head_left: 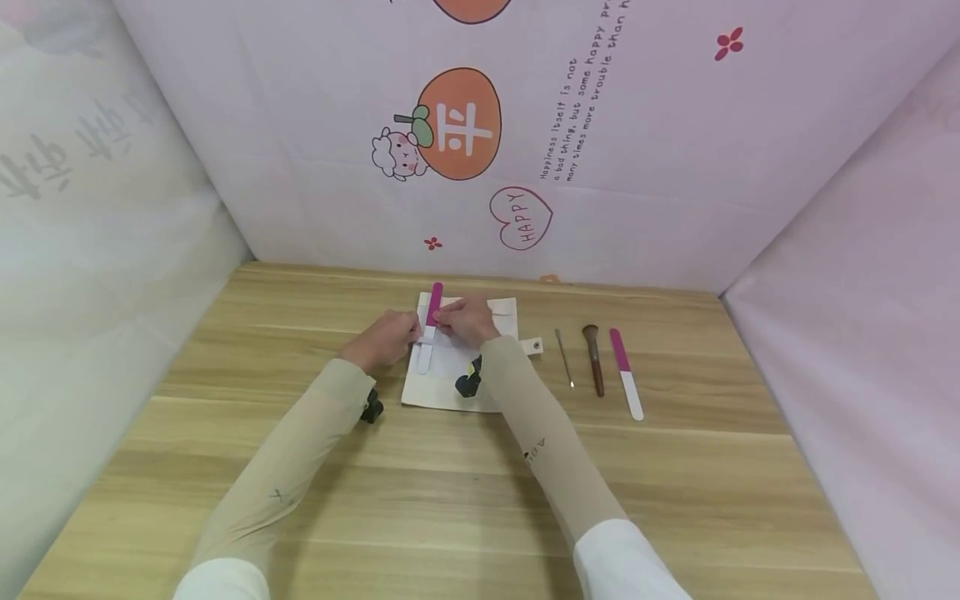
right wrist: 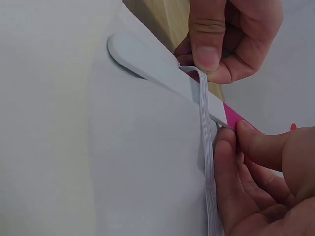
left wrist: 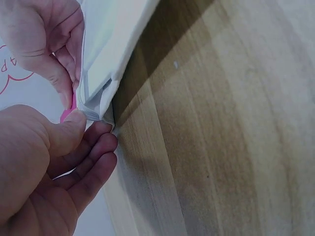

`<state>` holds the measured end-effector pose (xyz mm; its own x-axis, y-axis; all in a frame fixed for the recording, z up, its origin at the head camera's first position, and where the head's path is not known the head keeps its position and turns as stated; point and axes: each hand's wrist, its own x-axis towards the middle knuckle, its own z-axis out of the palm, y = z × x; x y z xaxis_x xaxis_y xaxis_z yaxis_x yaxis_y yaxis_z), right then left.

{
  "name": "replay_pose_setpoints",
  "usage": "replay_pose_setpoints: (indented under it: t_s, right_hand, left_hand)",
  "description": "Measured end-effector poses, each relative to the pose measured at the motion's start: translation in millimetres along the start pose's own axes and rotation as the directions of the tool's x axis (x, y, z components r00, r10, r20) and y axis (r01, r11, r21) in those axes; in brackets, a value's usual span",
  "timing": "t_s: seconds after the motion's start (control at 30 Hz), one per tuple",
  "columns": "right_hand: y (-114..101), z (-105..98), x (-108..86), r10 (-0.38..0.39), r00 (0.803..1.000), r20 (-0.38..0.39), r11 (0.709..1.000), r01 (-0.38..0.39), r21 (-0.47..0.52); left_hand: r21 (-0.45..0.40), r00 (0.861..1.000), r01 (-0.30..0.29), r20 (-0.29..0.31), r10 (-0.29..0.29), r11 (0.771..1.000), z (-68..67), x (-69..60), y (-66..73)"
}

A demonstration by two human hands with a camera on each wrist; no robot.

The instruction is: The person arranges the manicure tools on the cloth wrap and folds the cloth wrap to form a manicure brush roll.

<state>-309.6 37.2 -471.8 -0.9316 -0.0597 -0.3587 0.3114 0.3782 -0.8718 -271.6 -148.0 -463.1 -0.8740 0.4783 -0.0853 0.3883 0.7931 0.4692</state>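
A white pouch (head_left: 457, 398) lies open on the table, with a white elastic band (right wrist: 205, 147) across its inside. My left hand (head_left: 390, 336) pinches the band and the pouch's left edge between thumb and fingers. A pink and white nail file (right wrist: 152, 66) passes under the band, its white rounded end over the pouch. My right hand (head_left: 468, 320) holds the file's pink part between thumb and fingers. In the left wrist view the left hand (left wrist: 49, 162) is at the pouch's edge (left wrist: 130, 44), and most of the file is hidden.
Right of the pouch lie a thin metal tool (head_left: 565, 358), a brush with a brown handle (head_left: 596, 362) and a second pink and white file (head_left: 627, 375). A snap strap (head_left: 533, 347) sticks out from the pouch's right side. Printed white cloth (head_left: 637, 167) stands behind the table.
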Motion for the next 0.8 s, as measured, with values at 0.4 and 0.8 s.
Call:
replay_pose_setpoints:
  t_s: [0.4, 0.8]
  right_hand:
    - [-1.2, -1.5, -8.0, 0.015, 0.997, 0.079, 0.997, -0.008, -0.083]
    - [-9.3, 6.9, -7.5, -0.049, 0.997, -0.060, 0.971, 0.033, -0.238]
  left_hand:
    - [-0.022, 0.999, 0.031, 0.012, -0.031, 0.999, 0.2, -0.6, 1.3]
    - [-0.014, 1.000, 0.021, -0.009, -0.021, 1.000, -0.1, -1.3, 3.8]
